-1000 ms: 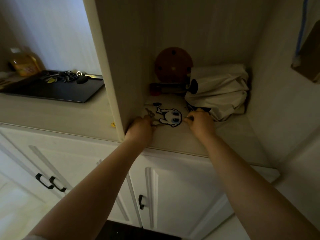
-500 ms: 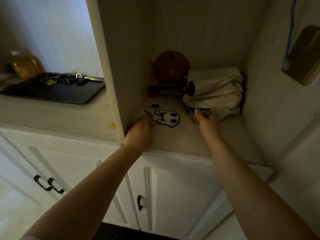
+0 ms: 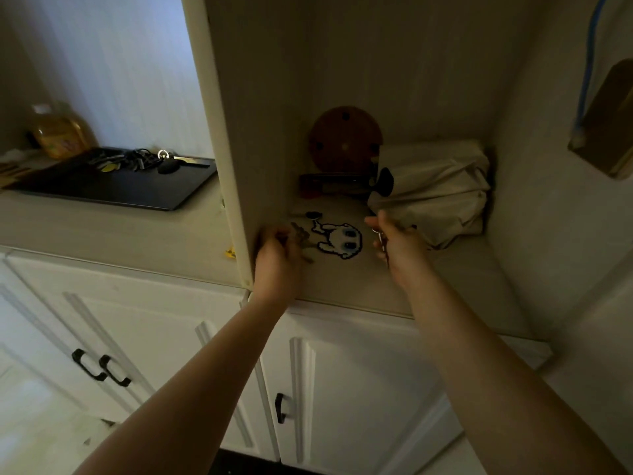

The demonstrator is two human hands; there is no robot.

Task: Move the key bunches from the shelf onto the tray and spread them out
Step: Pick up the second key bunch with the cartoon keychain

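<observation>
- Since 0.5 s ago: right hand (image 3: 397, 243) lifted off shelf (image 3: 455, 269), pinching key bunch (image 3: 381, 238).
- Left hand (image 3: 279, 253) clenched on keys (image 3: 303, 241) by pixel charm (image 3: 339, 240).
- Step: pickup. Next: carry both to tray (image 3: 113, 190), spread out.

Dim room, light only from the left — the alcove sits in shade.

Cool daylight washes the wall behind the black tray (image 3: 113, 190) and the lower cabinet doors (image 3: 102, 323), left of the left hand (image 3: 279, 258); beyond the fingers (image 3: 376, 222) of the right hand (image 3: 399, 246) the shelf (image 3: 346, 282) recess goes murky and grainy — detail soft, cabinet lines bowing toward the frame's edges.
</observation>
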